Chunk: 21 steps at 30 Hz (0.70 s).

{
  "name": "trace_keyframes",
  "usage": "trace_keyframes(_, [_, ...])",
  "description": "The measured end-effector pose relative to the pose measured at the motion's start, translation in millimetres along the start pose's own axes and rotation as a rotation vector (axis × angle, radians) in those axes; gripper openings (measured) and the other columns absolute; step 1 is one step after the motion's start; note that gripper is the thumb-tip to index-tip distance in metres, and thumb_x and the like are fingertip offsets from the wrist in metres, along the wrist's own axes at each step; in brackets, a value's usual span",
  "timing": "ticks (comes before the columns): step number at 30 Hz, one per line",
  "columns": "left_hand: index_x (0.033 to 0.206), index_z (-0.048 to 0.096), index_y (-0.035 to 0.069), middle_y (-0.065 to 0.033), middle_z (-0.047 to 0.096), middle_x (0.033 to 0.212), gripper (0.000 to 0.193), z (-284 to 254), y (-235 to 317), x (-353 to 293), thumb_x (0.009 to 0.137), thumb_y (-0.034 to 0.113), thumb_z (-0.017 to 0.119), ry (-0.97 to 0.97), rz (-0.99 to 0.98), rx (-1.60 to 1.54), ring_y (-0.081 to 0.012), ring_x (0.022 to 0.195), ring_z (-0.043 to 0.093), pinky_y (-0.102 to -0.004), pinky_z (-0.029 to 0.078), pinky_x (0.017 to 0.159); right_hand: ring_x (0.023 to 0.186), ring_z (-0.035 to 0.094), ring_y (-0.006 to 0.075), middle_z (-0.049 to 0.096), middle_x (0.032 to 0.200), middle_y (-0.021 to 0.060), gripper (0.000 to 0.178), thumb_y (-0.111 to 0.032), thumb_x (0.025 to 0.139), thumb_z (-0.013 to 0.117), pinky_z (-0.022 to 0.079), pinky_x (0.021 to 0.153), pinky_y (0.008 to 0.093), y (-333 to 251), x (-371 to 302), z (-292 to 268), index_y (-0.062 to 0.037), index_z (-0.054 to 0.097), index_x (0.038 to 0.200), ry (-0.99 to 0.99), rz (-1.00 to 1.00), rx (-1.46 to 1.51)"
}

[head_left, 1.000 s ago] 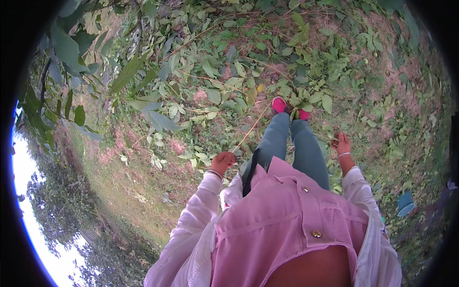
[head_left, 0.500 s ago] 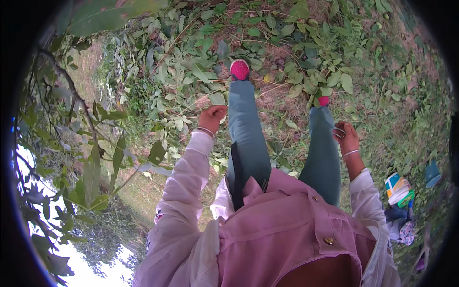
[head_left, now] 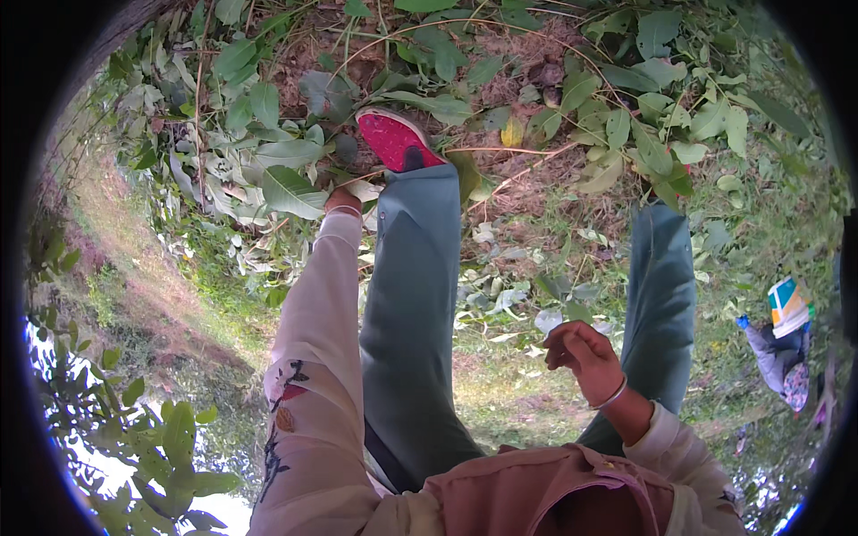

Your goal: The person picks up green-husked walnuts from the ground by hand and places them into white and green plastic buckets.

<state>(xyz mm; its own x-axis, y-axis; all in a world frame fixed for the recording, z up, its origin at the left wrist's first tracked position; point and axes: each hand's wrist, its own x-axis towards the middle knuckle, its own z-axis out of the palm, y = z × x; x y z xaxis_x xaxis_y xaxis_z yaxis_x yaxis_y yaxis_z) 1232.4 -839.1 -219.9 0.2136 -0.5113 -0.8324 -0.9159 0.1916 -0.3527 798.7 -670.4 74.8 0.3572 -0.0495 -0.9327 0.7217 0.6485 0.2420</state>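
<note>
Leafy branch (head_left: 290, 188) touched by left hand (head_left: 342, 198); right fingers (head_left: 567, 344) curled empty.

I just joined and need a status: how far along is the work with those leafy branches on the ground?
Done: the leafy branches lie heaped on the soil, seemingly already cut. In hand: the left hand reaches into the leaves beside the raised pink shoe; its grip is hidden. The right hand is loosely curled and holds nothing. Left: nothing looks lifted yet.
</note>
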Motion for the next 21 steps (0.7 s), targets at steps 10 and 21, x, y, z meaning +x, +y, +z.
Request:
trace_keyframes(10, [0.113,0.036,0.015,-0.0089,0.053,0.094,0.068,72.1,-9.4,1.9,0.058,0.020,0.076,0.129,-0.614,-1.024,-0.0227,0.067,0.055,-0.0332,0.048,0.051,0.068,0.056,0.0122,0.057,0.084,0.0065,0.017,-0.012,0.088,0.040,0.046,0.062,0.0256,-18.5,18.4,-6.4,-0.0013,0.052,0.094,0.100,0.008,-0.141])
trace_keyframes(21, [0.098,0.047,0.008,-0.0058,0.050,0.092,0.025,-163.6,8.6,-140.4,0.073,0.010,0.049,-0.426,-0.066,-1.580,-0.0156,0.078,0.053,-0.0281,0.046,0.059,0.092,0.050,0.0307,0.048,0.107,0.0164,0.035,-0.001,0.071,0.051,0.043,0.081,0.0345,13.9,251.8,2.6,-0.0047,0.048,0.105,0.163,-0.900,-1.361])
